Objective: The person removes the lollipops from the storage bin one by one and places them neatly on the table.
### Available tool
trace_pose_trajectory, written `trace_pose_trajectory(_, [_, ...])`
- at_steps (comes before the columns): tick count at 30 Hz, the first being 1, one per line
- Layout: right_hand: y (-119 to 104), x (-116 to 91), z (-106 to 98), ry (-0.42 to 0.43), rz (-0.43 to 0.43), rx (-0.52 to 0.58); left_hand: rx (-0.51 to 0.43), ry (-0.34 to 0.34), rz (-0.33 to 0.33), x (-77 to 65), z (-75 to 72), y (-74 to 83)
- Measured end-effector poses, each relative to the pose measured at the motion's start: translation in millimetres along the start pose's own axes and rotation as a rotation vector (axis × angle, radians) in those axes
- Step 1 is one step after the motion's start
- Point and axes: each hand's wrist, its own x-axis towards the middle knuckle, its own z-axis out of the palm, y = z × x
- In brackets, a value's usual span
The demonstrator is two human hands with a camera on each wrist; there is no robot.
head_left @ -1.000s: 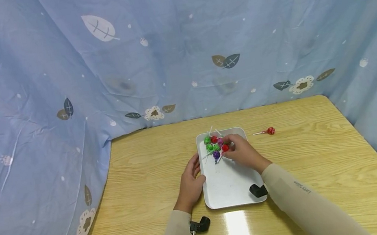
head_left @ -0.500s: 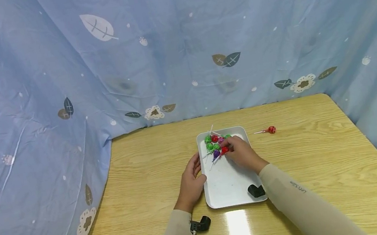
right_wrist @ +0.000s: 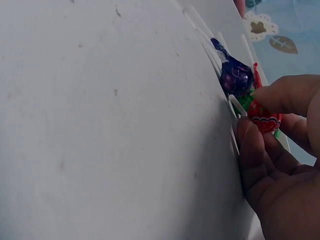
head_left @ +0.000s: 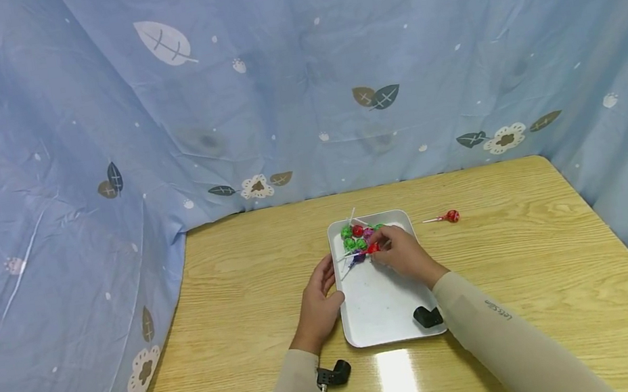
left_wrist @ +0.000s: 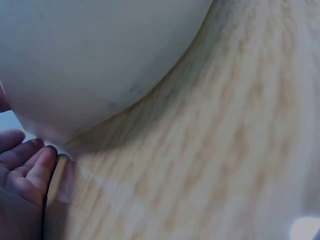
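Observation:
My right hand [head_left: 404, 256] reaches over the far part of a white tray [head_left: 388, 314]. Thumb and fingers pinch a red-wrapped lollipop [head_left: 373, 249], whose stick points left across the purple lollipop [head_left: 359, 258]. In the right wrist view the red wrapper [right_wrist: 265, 122] shows between the fingertips, beside the purple lollipop [right_wrist: 236, 79]. Green lollipops [head_left: 349, 244], another red one [head_left: 358, 231] and a magenta one [head_left: 368, 233] crowd the tray's far left. Along the tray's left wall rests my left hand [head_left: 318, 308], fingers relaxed on the outside and thumb at the rim.
One red lollipop [head_left: 452, 216] lies on the wooden table [head_left: 545, 255], right of the tray. A blue patterned curtain [head_left: 283, 77] hangs behind and along the sides. Some lollipop sticks poke past the tray's far edge.
The red lollipop in my right hand has turned, its stick swinging from down-left to straight left. The purple lollipop's stick has swung left too. My left hand stays in place.

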Motion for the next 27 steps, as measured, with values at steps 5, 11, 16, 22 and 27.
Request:
trace_pose_trajectory(5, [0.3, -0.2, -0.2, 0.000, 0.023, 0.036, -0.008, -0.002, -0.001, -0.2, 0.2, 0.9])
trace_pose_trajectory(11, [-4.5, -2.7, -4.8, -0.003, 0.043, 0.123, 0.006, -0.008, 0.000, 0.7, 1.9, 0.5])
trace_pose_trajectory(16, [-9.5, -3.8, -12.1, 0.008, 0.038, 0.152, 0.012, -0.002, -0.006, 0.5, 2.8, 1.1])
trace_pose_trajectory(22, [-15.1, -4.2, -21.8, 0.050, 0.008, 0.180, 0.000, 0.000, -0.007, 0.1, 1.8, -0.7])
trace_pose_trajectory(27, [-18.1, -5.5, -25.9, 0.059, 0.018, 0.190, -0.002, 0.004, -0.009, -0.2, 0.6, -0.5])
